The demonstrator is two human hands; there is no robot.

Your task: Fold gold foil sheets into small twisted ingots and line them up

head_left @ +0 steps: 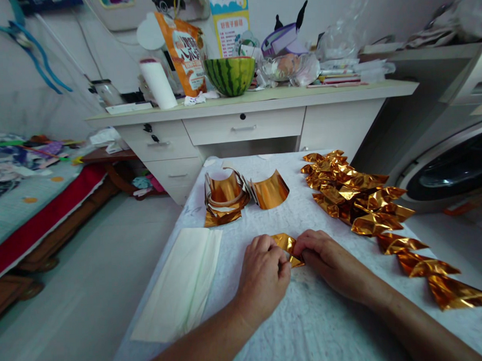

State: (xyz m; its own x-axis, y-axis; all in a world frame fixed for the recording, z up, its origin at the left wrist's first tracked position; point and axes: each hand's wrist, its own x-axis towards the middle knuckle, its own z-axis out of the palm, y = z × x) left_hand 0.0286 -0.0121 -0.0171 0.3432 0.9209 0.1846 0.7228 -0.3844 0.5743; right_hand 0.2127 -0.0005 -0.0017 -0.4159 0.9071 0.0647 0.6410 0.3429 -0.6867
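Between my two hands, low over the table, is a piece of shiny gold foil paper (286,243), partly folded. My left hand (265,266) is closed on its left end, with the fingertips curled in. At the right end my right hand (325,256) pinches the same foil piece. Several folded gold foil pieces (344,190) with pointed ends lie heaped and trailing along the table's right side. Curled gold foil sheets (225,194) stand stacked beyond my hands, with another curved sheet (270,190) beside them.
A pale paper stack (181,285) lies on the table (325,330) at left. Behind stands a white desk (270,121) bearing a cut watermelon (230,75), an orange snack bag (185,58) and a paper roll (158,83). A washing machine (456,115) is at right, a bed (24,209) at left.
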